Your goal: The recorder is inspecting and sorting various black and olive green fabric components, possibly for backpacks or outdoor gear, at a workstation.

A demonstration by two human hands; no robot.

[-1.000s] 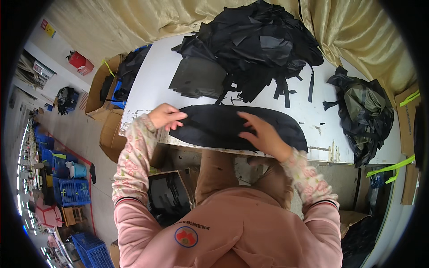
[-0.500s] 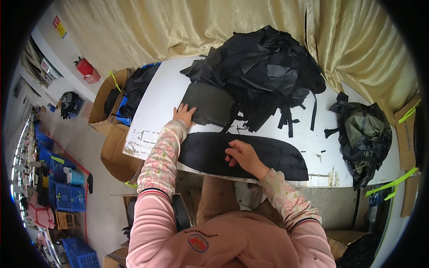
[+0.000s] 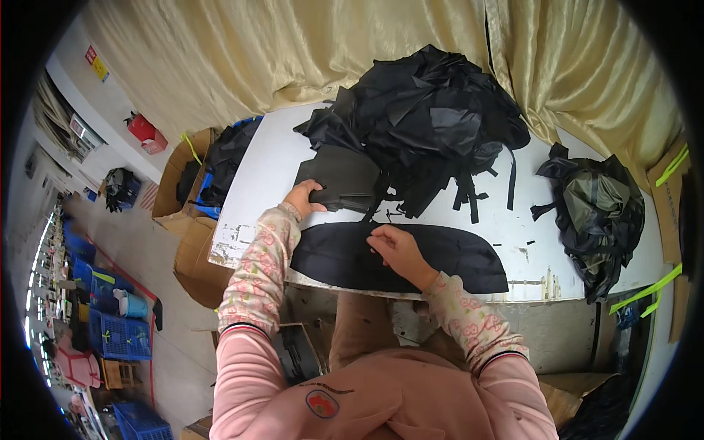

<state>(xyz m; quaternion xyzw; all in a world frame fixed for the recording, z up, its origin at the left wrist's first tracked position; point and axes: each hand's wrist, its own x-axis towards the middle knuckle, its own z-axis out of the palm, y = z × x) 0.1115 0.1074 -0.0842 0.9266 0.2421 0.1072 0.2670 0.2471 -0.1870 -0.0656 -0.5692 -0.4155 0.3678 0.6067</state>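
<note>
A stack of dark grey fabric pieces (image 3: 339,174) lies left of the middle of the white table. My left hand (image 3: 303,198) is closed on its near left corner, fingers on top and thumb at the near edge, where several layers show. Closer to me, a long black fabric panel (image 3: 330,253) with a curved outline lies flat along the table's front edge. Over its middle is my right hand (image 3: 398,254), fingers curled in toward the thumb. Whatever these fingers may hold is hidden against the black cloth.
Behind the stack rises a big heap of black fabric pieces (image 3: 433,110) with loose straps. A tied black and olive bundle (image 3: 598,213) sits at the table's right end. Cardboard boxes (image 3: 198,260) stand off the left edge, and a beige curtain (image 3: 308,44) hangs behind.
My left hand has gone from lying spread on the stack's left edge to gripping its near corner. The stack's near edge now shows its layers. My right hand has barely moved.
</note>
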